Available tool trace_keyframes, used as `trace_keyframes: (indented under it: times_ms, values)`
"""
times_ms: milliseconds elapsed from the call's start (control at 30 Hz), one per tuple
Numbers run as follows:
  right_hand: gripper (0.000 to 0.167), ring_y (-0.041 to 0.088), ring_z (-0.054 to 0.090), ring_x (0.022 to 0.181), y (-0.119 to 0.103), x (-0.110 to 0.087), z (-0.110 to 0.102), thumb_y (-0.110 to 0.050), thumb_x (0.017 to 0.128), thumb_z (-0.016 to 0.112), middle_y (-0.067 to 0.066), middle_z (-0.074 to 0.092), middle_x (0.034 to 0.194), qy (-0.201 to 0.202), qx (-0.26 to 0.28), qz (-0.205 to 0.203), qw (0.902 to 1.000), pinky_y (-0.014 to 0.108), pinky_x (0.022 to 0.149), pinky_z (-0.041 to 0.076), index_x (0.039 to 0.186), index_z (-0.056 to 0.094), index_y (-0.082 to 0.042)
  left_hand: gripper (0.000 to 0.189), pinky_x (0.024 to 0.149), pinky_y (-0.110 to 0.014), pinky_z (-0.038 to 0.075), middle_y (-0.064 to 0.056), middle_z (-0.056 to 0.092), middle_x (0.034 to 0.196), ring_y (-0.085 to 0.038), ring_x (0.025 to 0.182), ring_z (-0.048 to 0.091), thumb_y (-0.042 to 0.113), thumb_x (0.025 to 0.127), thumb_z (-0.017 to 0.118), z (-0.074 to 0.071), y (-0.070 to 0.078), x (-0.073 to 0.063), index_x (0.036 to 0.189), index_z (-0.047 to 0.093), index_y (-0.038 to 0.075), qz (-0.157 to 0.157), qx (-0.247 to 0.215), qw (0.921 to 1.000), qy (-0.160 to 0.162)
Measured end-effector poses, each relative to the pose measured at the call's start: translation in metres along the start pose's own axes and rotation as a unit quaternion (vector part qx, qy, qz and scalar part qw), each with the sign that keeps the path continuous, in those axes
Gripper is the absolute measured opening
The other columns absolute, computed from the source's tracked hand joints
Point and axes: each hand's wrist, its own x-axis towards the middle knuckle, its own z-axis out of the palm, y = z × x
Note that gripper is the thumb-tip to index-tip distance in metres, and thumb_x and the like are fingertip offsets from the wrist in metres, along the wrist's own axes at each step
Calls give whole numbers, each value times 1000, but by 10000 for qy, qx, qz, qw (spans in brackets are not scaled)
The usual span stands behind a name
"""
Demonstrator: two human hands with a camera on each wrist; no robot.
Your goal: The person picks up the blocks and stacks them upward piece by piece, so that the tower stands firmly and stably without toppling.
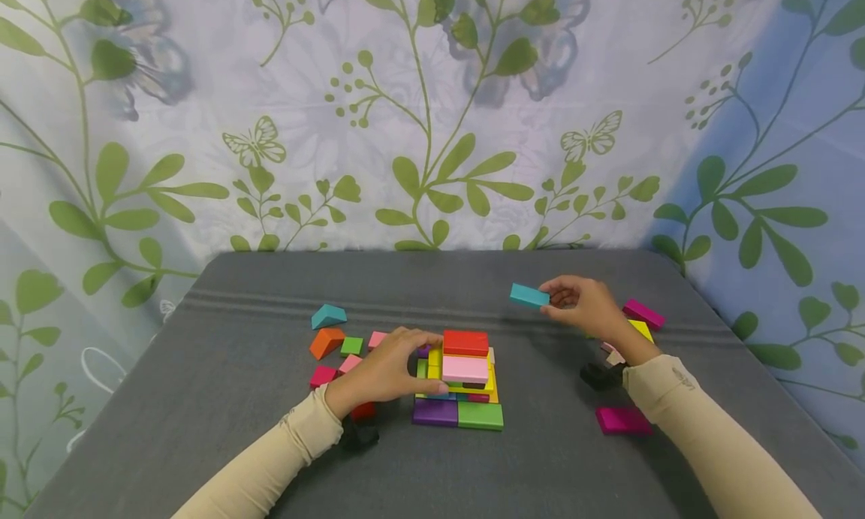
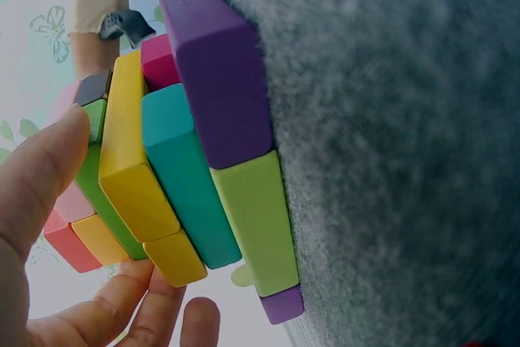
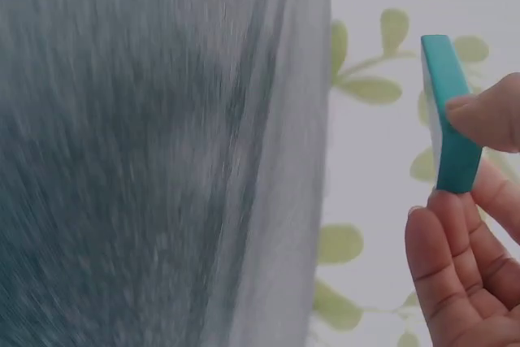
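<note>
A stack of colored wooden blocks [image 1: 464,369] stands on the gray table, a red block [image 1: 465,342] and a light pink block [image 1: 464,369] on top, with purple [image 1: 435,412] and green [image 1: 480,415] blocks at its base. My left hand [image 1: 385,365] is at its left side, thumb in front and fingers behind. In the left wrist view, the thumb [image 2: 49,168] lies by a green and a dark block; whether it presses is unclear. To the right, my right hand [image 1: 586,305] pinches a flat teal block [image 3: 448,119] above the table.
Loose blocks lie left of the stack, including a teal arch [image 1: 329,315], an orange arch [image 1: 327,343] and a green block [image 1: 351,345]. Magenta blocks [image 1: 623,420] and a yellow block [image 1: 640,330] lie near the right forearm. A floral curtain [image 1: 432,128] hangs behind the table.
</note>
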Motion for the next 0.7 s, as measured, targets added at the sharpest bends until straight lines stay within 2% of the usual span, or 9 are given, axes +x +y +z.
trace_keyframes:
  times_ms: [167,300,400,567,700]
  values:
    - [31,10,67,89,-18,-14,5,-3,92,86,8,74,103,191,192,-502,9984,26,82,59,121,75,1,72,109,-56,48,-16,64,146,-32,129,54,35,93,88,0,0,0,149,61,-2,7,6,10000,0]
    - [33,9,67,88,-33,-25,9,5,88,86,7,72,103,315,537,-946,9936,19,85,58,119,75,1,73,109,-56,48,-16,64,146,-32,129,54,35,92,88,0,-1,1,149,61,-2,-10,1,10000,-6]
    - [36,10,66,88,-43,-32,13,12,85,84,8,71,103,340,892,-1273,9873,15,87,56,118,75,2,73,109,-57,48,-16,64,146,-33,129,54,35,92,88,0,-1,1,149,61,-2,8,24,10000,1]
    - [44,15,66,87,-57,-41,22,22,78,83,8,72,105,273,1351,-1856,9729,17,89,57,117,75,3,71,108,-57,48,-15,65,146,-33,129,54,35,93,88,0,-1,1,148,61,-1,53,62,10000,13]
    - [51,18,68,85,-67,-46,33,20,73,86,8,75,107,260,1183,-2267,9664,18,87,58,117,77,-3,71,108,-57,48,-15,65,146,-33,129,54,35,93,88,0,-1,1,148,62,-1,81,69,9999,17]
